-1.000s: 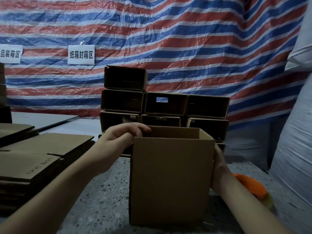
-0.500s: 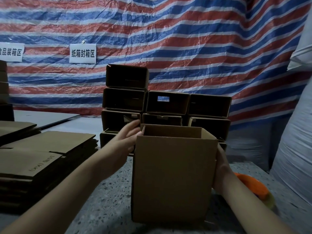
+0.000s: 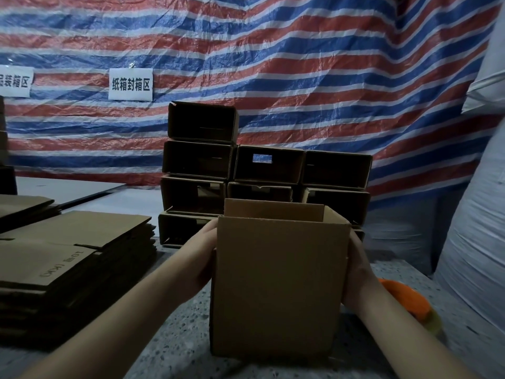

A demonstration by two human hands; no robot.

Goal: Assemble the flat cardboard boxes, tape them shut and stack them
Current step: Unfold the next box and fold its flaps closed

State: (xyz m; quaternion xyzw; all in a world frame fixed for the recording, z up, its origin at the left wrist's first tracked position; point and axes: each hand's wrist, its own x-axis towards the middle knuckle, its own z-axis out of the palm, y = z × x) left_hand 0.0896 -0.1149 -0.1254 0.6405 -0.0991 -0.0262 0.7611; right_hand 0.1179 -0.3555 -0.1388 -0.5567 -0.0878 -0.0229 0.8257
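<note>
An erected cardboard box [image 3: 276, 285] is stood upright on the speckled bench [image 3: 175, 343], open end up, just in front of the stack of finished boxes [image 3: 262, 170]. It is clasped between both hands: the left hand [image 3: 200, 266] is laid against its left wall, and the right hand [image 3: 356, 272] against its right wall. The fingers of both are hidden behind the box, so it cannot be told whether they are curled or flat.

The box is judged to be light and empty, with thin corrugated walls that would buckle under a hard squeeze. It is best taken by its opposite side walls near the corners, where the folds stiffen it. A pile of flat blanks [image 3: 68, 258] is lying to the left, and an orange tape dispenser [image 3: 407, 302] near the right wrist.
</note>
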